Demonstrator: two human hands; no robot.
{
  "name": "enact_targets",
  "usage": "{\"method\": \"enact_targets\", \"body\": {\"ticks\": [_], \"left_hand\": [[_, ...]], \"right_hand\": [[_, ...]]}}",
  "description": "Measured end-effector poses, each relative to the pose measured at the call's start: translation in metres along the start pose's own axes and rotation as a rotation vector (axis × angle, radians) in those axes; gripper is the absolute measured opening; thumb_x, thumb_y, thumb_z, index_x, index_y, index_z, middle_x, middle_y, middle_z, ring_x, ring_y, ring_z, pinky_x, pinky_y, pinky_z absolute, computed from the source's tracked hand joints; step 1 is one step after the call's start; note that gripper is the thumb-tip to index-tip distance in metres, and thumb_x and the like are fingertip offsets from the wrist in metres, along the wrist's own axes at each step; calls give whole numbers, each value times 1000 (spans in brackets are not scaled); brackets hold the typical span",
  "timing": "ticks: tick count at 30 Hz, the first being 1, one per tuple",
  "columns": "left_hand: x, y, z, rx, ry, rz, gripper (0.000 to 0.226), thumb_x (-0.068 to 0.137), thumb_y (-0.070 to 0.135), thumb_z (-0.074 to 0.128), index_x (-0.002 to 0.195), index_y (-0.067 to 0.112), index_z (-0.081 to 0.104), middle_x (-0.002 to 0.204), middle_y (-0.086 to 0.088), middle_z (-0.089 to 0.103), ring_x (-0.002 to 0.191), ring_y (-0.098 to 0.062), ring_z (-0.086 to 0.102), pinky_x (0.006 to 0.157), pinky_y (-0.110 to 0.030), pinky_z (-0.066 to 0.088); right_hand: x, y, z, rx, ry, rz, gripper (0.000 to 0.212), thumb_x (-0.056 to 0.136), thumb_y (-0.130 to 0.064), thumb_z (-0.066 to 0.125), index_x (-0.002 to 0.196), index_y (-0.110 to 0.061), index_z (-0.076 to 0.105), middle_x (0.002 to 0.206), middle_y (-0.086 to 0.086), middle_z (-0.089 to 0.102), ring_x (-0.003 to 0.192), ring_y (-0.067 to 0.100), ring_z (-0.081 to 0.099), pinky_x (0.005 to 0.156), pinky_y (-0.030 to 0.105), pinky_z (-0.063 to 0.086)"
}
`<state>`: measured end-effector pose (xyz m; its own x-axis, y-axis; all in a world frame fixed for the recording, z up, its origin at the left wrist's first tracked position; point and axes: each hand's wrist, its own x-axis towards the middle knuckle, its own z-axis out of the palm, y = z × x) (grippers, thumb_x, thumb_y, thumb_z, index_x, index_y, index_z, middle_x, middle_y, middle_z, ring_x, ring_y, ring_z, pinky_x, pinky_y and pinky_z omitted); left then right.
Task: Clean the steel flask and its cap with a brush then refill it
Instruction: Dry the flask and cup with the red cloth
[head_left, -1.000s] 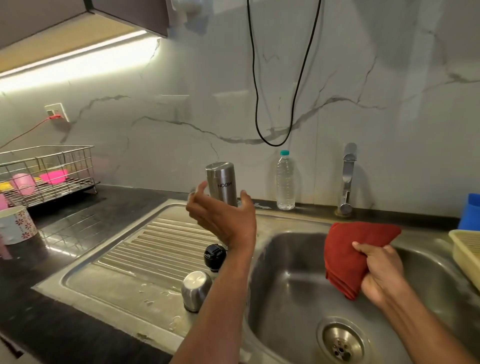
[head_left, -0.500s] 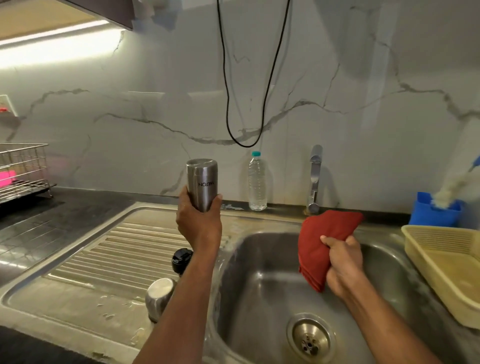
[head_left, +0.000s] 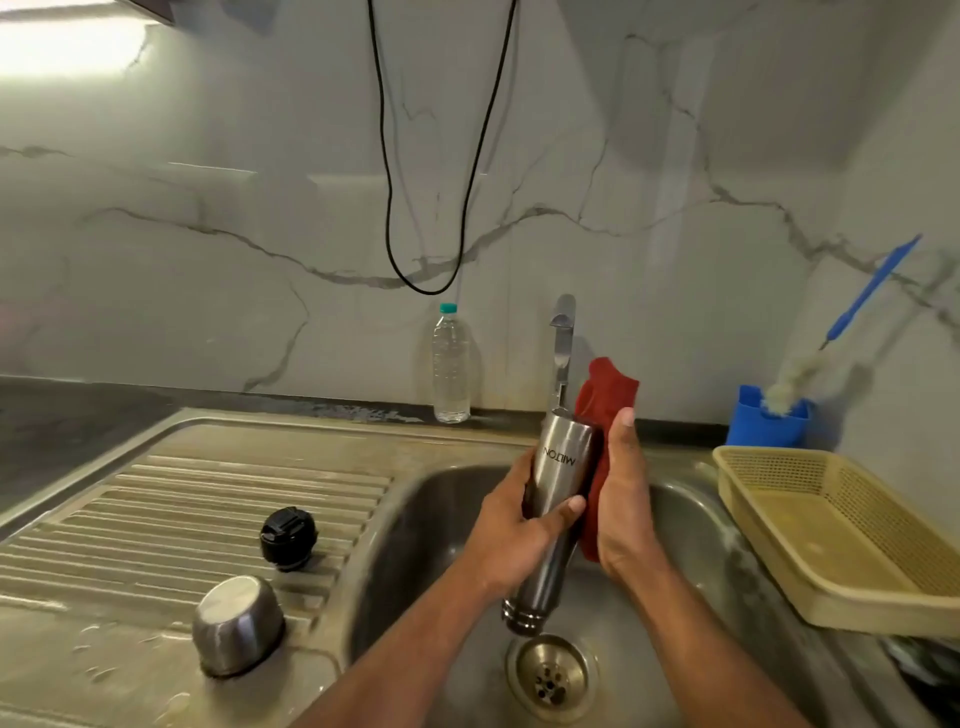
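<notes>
My left hand (head_left: 511, 530) grips the steel flask (head_left: 558, 483) upside down over the sink basin (head_left: 431, 545), its open mouth pointing at the drain (head_left: 553, 675). Against the flask's right side my right hand (head_left: 623, 499) presses a red cloth (head_left: 605, 395), fingers straight along it. The black inner cap (head_left: 288, 530) and the steel outer cap (head_left: 236, 623) sit on the ribbed drainboard (head_left: 208, 499) to the left. At the far right, a blue-handled bottle brush (head_left: 810, 374) leans in a blue holder (head_left: 766, 421).
A tap (head_left: 561, 338) stands behind the flask and a clear water bottle (head_left: 451, 364) stands left of it. A yellow plastic basket (head_left: 841, 530) lies right of the basin. A black cable (head_left: 436, 156) loops down the marble wall.
My left hand has carried the flask from the drainboard side to over the basin. My right hand has brought the red cloth against the flask. The view has shifted right.
</notes>
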<state>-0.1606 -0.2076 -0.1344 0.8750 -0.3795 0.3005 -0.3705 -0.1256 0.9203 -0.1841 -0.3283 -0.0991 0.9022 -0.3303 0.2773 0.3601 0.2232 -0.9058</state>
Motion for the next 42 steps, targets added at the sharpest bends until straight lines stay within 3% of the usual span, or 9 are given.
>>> {"method": "enact_targets", "body": {"ticks": [2, 5, 12, 20, 24, 29, 36, 39, 42], "left_hand": [[-3, 1, 3, -36, 3, 7, 64, 100, 36, 69, 156, 38, 38, 137, 13, 62, 126, -6, 62, 93, -17, 57], [0, 5, 4, -176, 86, 30, 65, 100, 42, 66, 157, 38, 35, 138, 10, 63, 126, -5, 63, 102, -30, 57], [8, 15, -21, -314, 427, 88, 77, 89, 47, 66, 154, 30, 29, 132, 6, 61, 108, -3, 71, 97, -38, 59], [9, -4, -11, 97, 282, 39, 84, 73, 92, 60, 131, 35, 41, 125, 4, 59, 111, -11, 65, 92, -34, 57], [8, -4, -7, -84, 124, -68, 64, 85, 73, 59, 126, 26, 53, 114, -5, 73, 96, -15, 75, 86, -36, 64], [6, -3, -1, -262, 213, -71, 51, 95, 56, 52, 130, 21, 63, 108, -5, 79, 97, -18, 78, 86, -35, 64], [17, 9, -31, -488, 714, -210, 70, 99, 71, 38, 132, 10, 48, 109, -17, 70, 91, -31, 73, 77, -45, 60], [17, 12, -36, -485, 694, -248, 87, 85, 81, 46, 130, 6, 48, 110, -20, 71, 92, -33, 75, 74, -43, 61], [13, 12, -29, -459, 534, -261, 70, 91, 73, 53, 128, 14, 50, 109, -16, 74, 91, -32, 78, 77, -45, 65]], "right_hand": [[-1, 0, -2, 8, -15, 19, 89, 85, -90, 39, 139, -23, 60, 124, 15, 72, 113, 29, 73, 94, 47, 60], [-10, 1, 10, -19, -74, 37, 71, 93, -76, 27, 129, -27, 65, 112, 7, 78, 103, 21, 77, 80, 30, 63], [-26, 25, 39, -155, -230, 239, 75, 94, -78, 12, 137, -42, 62, 126, 2, 74, 114, 15, 73, 99, 43, 60], [-19, 12, 24, 20, -56, 304, 101, 74, -95, 16, 132, -31, 68, 114, 7, 79, 107, 21, 76, 105, 48, 56], [-12, 11, 24, 11, 18, 203, 107, 68, -106, 25, 141, -36, 60, 124, 9, 74, 115, 25, 73, 107, 53, 53], [-11, 25, 31, -122, -14, 126, 93, 80, -97, 36, 148, -35, 53, 135, 8, 67, 124, 23, 67, 109, 51, 52], [-23, 50, 54, -563, -252, 90, 56, 96, -69, 24, 152, -65, 27, 156, -14, 45, 139, 9, 48, 118, 52, 41], [-24, 51, 55, -633, -270, 96, 55, 95, -72, 25, 150, -73, 16, 162, -17, 37, 147, 15, 40, 120, 59, 35], [-21, 44, 47, -547, -232, 136, 48, 107, -61, 30, 152, -69, 17, 151, -12, 49, 131, 14, 56, 111, 48, 50]]}}
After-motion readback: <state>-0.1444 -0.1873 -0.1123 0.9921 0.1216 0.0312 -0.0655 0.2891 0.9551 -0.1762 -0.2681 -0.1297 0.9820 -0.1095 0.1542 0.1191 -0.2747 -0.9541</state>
